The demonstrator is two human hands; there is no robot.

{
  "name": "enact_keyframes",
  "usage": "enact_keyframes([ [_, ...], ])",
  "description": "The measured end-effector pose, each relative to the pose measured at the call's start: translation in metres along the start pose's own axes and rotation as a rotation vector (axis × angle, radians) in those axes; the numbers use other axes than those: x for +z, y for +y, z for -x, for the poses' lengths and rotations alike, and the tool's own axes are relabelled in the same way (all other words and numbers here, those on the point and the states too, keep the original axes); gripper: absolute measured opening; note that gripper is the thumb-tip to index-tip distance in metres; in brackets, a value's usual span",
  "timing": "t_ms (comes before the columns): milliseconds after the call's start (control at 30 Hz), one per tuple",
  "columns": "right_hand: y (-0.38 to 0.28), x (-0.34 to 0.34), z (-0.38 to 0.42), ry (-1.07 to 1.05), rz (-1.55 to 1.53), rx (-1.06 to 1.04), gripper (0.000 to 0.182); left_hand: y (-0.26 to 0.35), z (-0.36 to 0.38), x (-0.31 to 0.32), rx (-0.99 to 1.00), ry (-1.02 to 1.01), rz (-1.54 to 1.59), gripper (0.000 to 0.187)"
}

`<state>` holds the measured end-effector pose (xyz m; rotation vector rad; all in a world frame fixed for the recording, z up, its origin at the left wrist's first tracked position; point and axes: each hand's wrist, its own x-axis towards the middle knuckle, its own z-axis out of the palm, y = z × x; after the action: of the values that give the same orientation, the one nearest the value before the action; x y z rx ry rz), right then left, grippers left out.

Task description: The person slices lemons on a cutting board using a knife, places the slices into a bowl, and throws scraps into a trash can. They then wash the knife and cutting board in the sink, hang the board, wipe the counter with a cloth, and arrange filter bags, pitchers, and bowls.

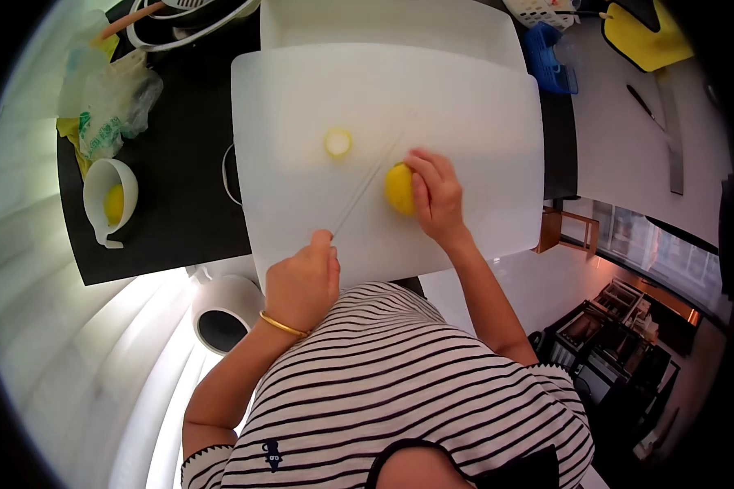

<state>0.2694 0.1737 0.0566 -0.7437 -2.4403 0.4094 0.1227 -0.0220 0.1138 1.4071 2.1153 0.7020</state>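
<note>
My left hand is closed around the handle of a knife. The blade points up and to the right over a white cutting board, looking thin and slightly blurred. My right hand grips a yellow lemon from its right side, just right of the blade. A gap shows between blade and lemon. A cut lemon end, pale in the middle with a yellow rim, lies on the board left of the knife.
A white cup-shaped bowl holding another lemon stands at left, below a crumpled plastic bag. Pans sit at the upper left. A blue container is beyond the board's upper right. A bin stands lower left.
</note>
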Motion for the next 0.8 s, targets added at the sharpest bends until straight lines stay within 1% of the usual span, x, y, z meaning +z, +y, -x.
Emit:
enact_keyframes([
  [33, 0.000, 0.005, 0.006, 0.031, -0.109, -0.070, 0.027, 0.004, 0.004, 0.002, 0.000, -0.021, -0.003, 0.015],
  [100, -0.019, 0.011, 0.016, 0.114, -0.470, 0.454, 0.018, 0.006, 0.010, 0.008, -0.006, -0.046, -0.041, 0.015],
  [133, -0.022, 0.014, 0.015, 0.110, -0.474, 0.453, 0.018, 0.005, 0.011, 0.009, -0.003, -0.068, -0.083, 0.016],
  [200, -0.028, 0.015, 0.014, 0.249, -0.465, 0.522, 0.015, 0.004, 0.014, 0.010, 0.006, -0.084, -0.135, 0.016],
  [233, -0.029, 0.016, 0.017, 0.249, -0.467, 0.526, 0.015, 0.003, 0.015, 0.009, 0.024, -0.100, -0.187, 0.016],
  [300, -0.028, 0.020, 0.025, 0.241, -0.353, 0.469, 0.015, 0.000, 0.015, 0.006, 0.020, -0.117, -0.186, 0.016],
  [333, -0.027, 0.023, 0.027, 0.243, -0.353, 0.470, 0.015, -0.002, 0.015, 0.005, 0.015, -0.131, -0.183, 0.015],
  [400, -0.024, 0.030, 0.029, 0.313, -0.339, 0.342, 0.015, -0.003, 0.013, 0.002, 0.028, -0.139, -0.205, 0.014],
  [533, -0.019, 0.036, 0.023, 0.349, -0.403, 0.335, 0.016, -0.006, 0.011, -0.006, 0.066, -0.122, -0.211, 0.013],
  [567, -0.018, 0.035, 0.023, 0.325, -0.418, 0.314, 0.016, -0.007, 0.010, -0.008, 0.067, -0.126, -0.213, 0.013],
  [633, -0.018, 0.033, 0.025, 0.297, -0.434, 0.301, 0.016, -0.007, 0.007, -0.011, 0.041, -0.183, -0.239, 0.013],
  [733, -0.019, 0.036, 0.022, 0.309, -0.431, 0.307, 0.016, -0.007, 0.007, -0.008, 0.006, -0.200, -0.246, 0.013],
  [800, -0.019, 0.035, 0.021, 0.299, -0.379, 0.229, 0.017, -0.010, 0.004, -0.005, 0.002, -0.219, -0.224, 0.013],
])
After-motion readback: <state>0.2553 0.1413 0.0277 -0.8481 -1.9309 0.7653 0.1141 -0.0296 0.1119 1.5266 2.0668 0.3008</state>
